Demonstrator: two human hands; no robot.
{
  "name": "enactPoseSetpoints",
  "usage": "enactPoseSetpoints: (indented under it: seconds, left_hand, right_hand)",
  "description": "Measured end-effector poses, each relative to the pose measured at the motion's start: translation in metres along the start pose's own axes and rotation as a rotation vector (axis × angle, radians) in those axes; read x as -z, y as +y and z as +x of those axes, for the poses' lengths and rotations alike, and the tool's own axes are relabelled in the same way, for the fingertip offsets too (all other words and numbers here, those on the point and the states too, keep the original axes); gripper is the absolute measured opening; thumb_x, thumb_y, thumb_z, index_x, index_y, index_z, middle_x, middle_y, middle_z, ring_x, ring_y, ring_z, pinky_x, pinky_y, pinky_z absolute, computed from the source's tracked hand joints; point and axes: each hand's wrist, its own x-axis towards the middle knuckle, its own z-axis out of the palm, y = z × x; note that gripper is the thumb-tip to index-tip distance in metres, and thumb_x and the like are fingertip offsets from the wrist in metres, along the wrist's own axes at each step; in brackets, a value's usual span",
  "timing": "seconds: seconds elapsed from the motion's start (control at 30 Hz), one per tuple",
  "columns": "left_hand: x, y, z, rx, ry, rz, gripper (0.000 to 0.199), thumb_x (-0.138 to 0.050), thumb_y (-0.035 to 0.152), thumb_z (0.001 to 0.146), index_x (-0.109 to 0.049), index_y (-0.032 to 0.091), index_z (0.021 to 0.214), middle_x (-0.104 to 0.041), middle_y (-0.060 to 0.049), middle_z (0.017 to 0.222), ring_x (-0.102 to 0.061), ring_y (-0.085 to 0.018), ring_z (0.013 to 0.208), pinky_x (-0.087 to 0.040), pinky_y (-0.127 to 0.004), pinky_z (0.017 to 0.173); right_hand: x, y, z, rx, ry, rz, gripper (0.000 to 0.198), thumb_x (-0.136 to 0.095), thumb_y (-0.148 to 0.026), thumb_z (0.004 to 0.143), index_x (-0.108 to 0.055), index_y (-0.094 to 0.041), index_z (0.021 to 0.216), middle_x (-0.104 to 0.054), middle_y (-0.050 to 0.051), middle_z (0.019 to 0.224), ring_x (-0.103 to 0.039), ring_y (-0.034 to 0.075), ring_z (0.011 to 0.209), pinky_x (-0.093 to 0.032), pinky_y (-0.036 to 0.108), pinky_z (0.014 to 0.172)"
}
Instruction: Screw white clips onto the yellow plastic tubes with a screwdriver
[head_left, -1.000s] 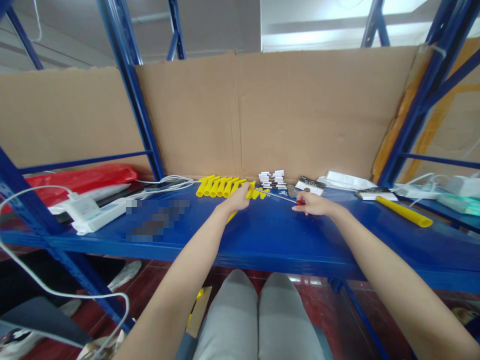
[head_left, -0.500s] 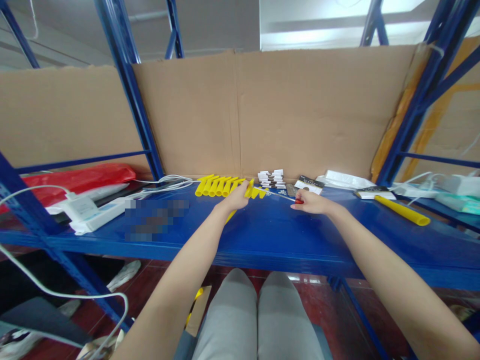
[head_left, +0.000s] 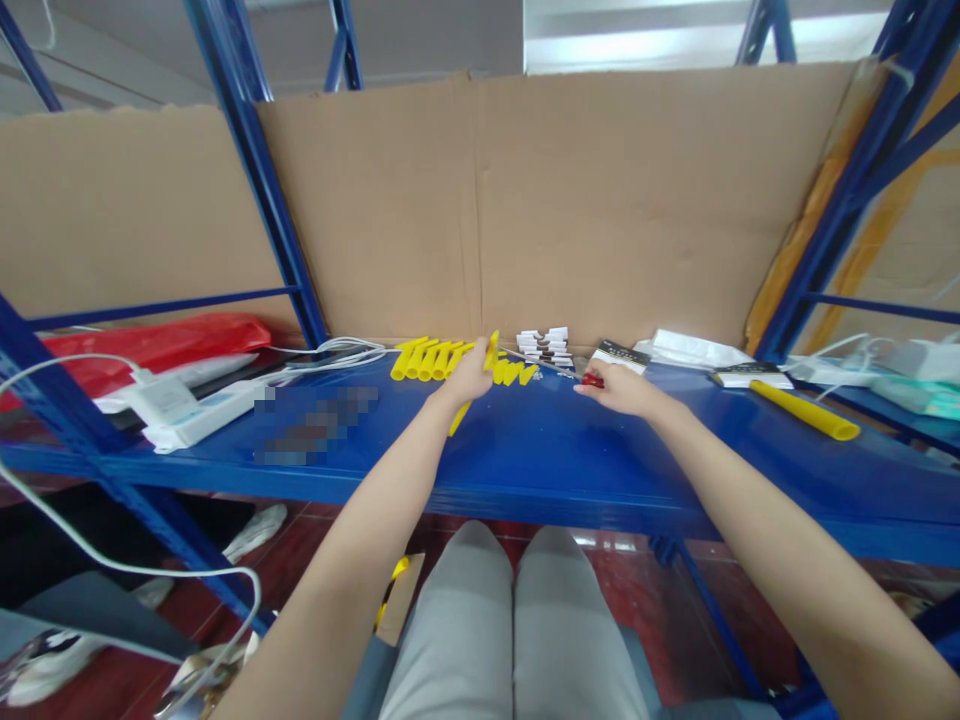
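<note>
My left hand (head_left: 469, 372) is closed around a yellow plastic piece (head_left: 460, 418), whose ends stick out above and below the fingers. A screwdriver (head_left: 592, 381) with a red handle is gripped in my right hand (head_left: 621, 388). Its thin shaft points left toward the yellow piece; I cannot tell whether the tip touches it. Behind my left hand lies a row of several yellow tube-like handles (head_left: 425, 362). Small yellow wedge-shaped parts (head_left: 517, 374) sit just right of that hand, and tiny metal bits lie beside them. A stack of white pieces (head_left: 544, 346) stands farther back.
Black-and-white cards (head_left: 621, 356) and a white packet (head_left: 694, 349) lie at the back right. A yellow tube (head_left: 806, 410) rests at the right. On the left are a white power strip (head_left: 217, 415), cables and a red bag (head_left: 165, 345). Cardboard (head_left: 600, 200) backs the blue shelf.
The view has shifted slightly downward. The yellow piece in my left hand stands a little more upright. My right hand and the screwdriver have moved slightly up and to the left.
</note>
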Motion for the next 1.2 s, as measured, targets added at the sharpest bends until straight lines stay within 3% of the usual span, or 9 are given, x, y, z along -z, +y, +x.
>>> enactPoseSetpoints:
  seconds: [0.17, 0.4, 0.6, 0.9, 1.1, 1.2]
  left_hand:
    - [0.0045, 0.0003, 0.0007, 0.014, 0.074, -0.004, 0.039, -0.050, 0.006, 0.075, -0.045, 0.017, 0.111, -0.065, -0.008, 0.104, -0.060, -0.022, 0.107, -0.047, -0.036, 0.095]
    - [0.0034, -0.0009, 0.0017, 0.026, 0.121, -0.090, 0.038, -0.052, 0.007, 0.075, -0.046, 0.019, 0.110, -0.064, -0.010, 0.111, -0.056, -0.024, 0.117, -0.046, -0.035, 0.097]
    - [0.0012, -0.0047, 0.0025, 0.022, 0.140, -0.119, 0.045, -0.053, 0.005, 0.074, -0.044, 0.020, 0.115, -0.062, -0.011, 0.117, -0.049, -0.026, 0.127, -0.045, -0.038, 0.100]
    - [0.0004, -0.0034, 0.0025, -0.006, 0.115, -0.167, 0.046, -0.053, 0.002, 0.072, -0.044, 0.019, 0.113, -0.060, -0.011, 0.121, -0.048, -0.024, 0.127, -0.044, -0.035, 0.100]
    - [-0.0003, -0.0037, 0.0025, 0.013, 0.123, -0.148, 0.046, -0.052, 0.006, 0.074, -0.042, 0.020, 0.117, -0.062, -0.011, 0.119, -0.051, -0.025, 0.124, -0.046, -0.036, 0.098]
    - [-0.0004, -0.0035, 0.0024, 0.010, 0.128, -0.142, 0.047, -0.052, 0.007, 0.075, -0.042, 0.022, 0.117, -0.062, -0.010, 0.119, -0.051, -0.024, 0.123, -0.046, -0.035, 0.098]
  right_hand:
    - [-0.0029, -0.0040, 0.0017, 0.028, -0.046, 0.128, 0.021, -0.044, -0.033, 0.092, -0.058, -0.018, 0.086, -0.068, 0.010, 0.085, -0.059, 0.019, 0.070, -0.039, 0.026, 0.062]
    - [-0.0028, -0.0023, 0.0012, 0.053, 0.044, 0.077, 0.022, -0.048, -0.039, 0.089, -0.057, -0.019, 0.086, -0.066, 0.008, 0.081, -0.057, 0.018, 0.067, -0.037, 0.026, 0.060]
    - [-0.0013, -0.0054, -0.0004, 0.072, -0.038, 0.166, 0.027, -0.041, -0.037, 0.092, -0.058, -0.017, 0.086, -0.068, 0.011, 0.087, -0.059, 0.020, 0.072, -0.040, 0.027, 0.065]
    - [-0.0037, -0.0006, 0.0014, 0.034, 0.048, 0.110, 0.018, -0.052, -0.036, 0.086, -0.054, -0.019, 0.082, -0.064, 0.007, 0.079, -0.056, 0.018, 0.067, -0.038, 0.027, 0.061]
    - [-0.0034, -0.0046, 0.0004, 0.082, -0.029, 0.185, 0.022, -0.042, -0.034, 0.092, -0.055, -0.019, 0.082, -0.066, 0.010, 0.086, -0.058, 0.019, 0.073, -0.040, 0.027, 0.067]
    - [-0.0033, -0.0046, 0.0012, 0.096, 0.002, 0.156, 0.021, -0.044, -0.032, 0.090, -0.054, -0.019, 0.076, -0.066, 0.010, 0.084, -0.058, 0.020, 0.074, -0.039, 0.028, 0.068]
